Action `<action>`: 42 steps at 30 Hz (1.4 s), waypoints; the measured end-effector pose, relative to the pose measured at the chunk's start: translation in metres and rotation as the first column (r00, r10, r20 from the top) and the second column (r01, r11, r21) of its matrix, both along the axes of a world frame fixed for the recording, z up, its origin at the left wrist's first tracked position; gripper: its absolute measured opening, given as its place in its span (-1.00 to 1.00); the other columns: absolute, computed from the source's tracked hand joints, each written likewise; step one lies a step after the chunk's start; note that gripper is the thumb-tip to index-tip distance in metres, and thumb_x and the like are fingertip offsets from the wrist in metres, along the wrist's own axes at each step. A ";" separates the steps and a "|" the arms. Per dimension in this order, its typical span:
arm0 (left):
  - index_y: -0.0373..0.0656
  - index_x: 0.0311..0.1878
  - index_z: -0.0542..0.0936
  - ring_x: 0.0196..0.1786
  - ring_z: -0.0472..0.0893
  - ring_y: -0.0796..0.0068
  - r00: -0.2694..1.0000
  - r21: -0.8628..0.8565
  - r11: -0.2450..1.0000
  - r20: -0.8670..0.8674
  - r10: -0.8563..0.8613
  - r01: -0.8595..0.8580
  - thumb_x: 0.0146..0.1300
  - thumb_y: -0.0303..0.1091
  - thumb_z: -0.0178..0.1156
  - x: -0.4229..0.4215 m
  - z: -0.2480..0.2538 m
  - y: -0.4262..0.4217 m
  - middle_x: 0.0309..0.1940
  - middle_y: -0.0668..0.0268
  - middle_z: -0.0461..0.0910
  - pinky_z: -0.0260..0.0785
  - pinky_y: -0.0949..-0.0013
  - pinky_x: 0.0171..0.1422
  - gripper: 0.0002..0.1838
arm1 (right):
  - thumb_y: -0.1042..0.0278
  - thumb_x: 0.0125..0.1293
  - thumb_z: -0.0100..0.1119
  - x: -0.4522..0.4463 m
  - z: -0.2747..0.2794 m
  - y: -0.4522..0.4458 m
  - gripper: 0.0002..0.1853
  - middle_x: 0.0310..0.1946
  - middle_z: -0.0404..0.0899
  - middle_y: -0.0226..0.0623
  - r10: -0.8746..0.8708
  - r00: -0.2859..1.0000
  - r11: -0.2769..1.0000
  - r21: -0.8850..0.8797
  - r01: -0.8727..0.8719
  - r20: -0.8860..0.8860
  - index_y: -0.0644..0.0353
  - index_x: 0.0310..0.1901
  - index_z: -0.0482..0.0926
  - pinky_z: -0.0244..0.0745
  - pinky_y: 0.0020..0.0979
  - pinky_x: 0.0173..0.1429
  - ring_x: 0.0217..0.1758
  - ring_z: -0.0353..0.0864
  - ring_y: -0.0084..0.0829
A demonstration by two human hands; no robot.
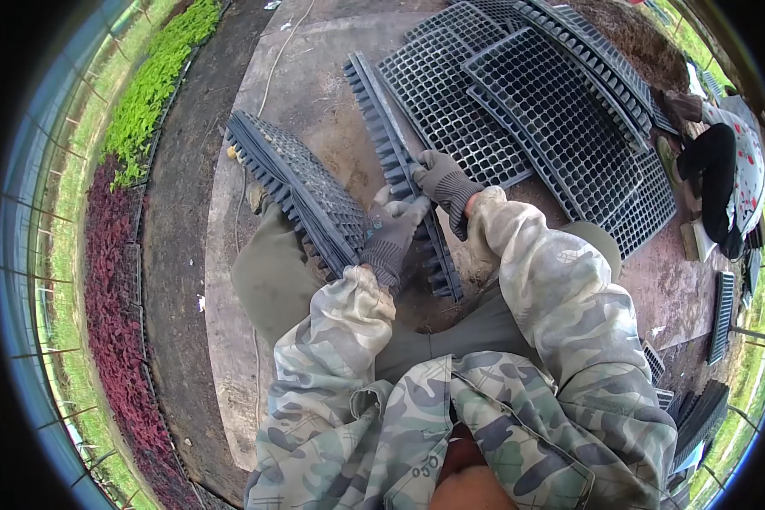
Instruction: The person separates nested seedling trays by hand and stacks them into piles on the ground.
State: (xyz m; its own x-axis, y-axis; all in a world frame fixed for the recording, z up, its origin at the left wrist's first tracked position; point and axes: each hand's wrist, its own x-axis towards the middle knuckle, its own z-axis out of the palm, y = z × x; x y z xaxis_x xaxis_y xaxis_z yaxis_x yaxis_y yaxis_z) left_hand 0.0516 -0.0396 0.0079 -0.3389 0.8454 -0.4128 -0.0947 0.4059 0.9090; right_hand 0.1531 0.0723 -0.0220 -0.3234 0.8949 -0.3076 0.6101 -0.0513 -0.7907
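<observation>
Both my hands wear grey knit gloves. Between my knees a black plastic seedling tray (376,106) stands on edge, its cell bottoms facing left. My right hand (447,185) is closed around its right side, near the middle. From the left, my left hand (393,231) grips the same tray a little lower, fingers curled against the cells. Just left of that hand, a stack of seedling trays (302,183) leans tilted by my left knee. The trays' lower ends are partly hidden by my gloves and sleeves.
Many seedling trays (552,119) lie spread and overlapping at the upper right, beside a dark soil heap (637,42). Another person (731,170) sits at the far right. More trays (701,421) are stacked at the lower right. Green plants (157,93) and dark red plants (115,314) line the left.
</observation>
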 end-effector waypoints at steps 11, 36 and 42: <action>-0.40 -0.11 0.58 -0.16 0.53 0.57 0.995 -0.007 0.996 -0.063 -0.084 0.083 0.16 -0.24 0.34 0.008 -0.038 -0.002 -0.07 0.11 0.53 0.39 0.47 -0.08 -0.61 | 0.08 0.32 0.07 0.006 -0.001 -0.005 -0.64 -0.13 0.63 -0.06 -0.028 1.000 1.000 0.007 0.028 -0.006 0.18 -0.04 0.56 0.44 -0.26 0.12 0.01 0.62 -0.17; -0.45 0.31 0.18 -0.44 0.46 0.71 0.974 0.222 0.957 -0.173 -0.148 0.185 0.13 -0.49 0.22 -0.007 -0.039 -0.015 -0.51 0.43 0.52 0.32 0.58 -0.39 -0.31 | 0.22 0.28 0.03 -0.009 0.002 -0.029 -0.65 -0.19 0.58 0.14 0.045 0.989 0.892 0.439 -0.104 0.142 0.12 0.07 0.47 0.47 -0.06 0.00 -0.09 0.55 0.10; -0.31 -0.22 0.58 -0.54 0.42 0.62 0.987 -0.041 0.993 -0.119 0.104 -0.109 0.05 -0.40 0.24 -0.027 -0.013 -0.020 -0.56 0.43 0.48 0.29 0.45 -0.44 -0.76 | 0.23 0.35 -0.02 0.027 0.038 0.016 -0.70 -0.17 0.62 0.02 -0.102 0.994 0.994 -0.030 0.101 -0.041 0.10 0.05 0.47 0.54 -0.14 -0.05 -0.16 0.64 0.01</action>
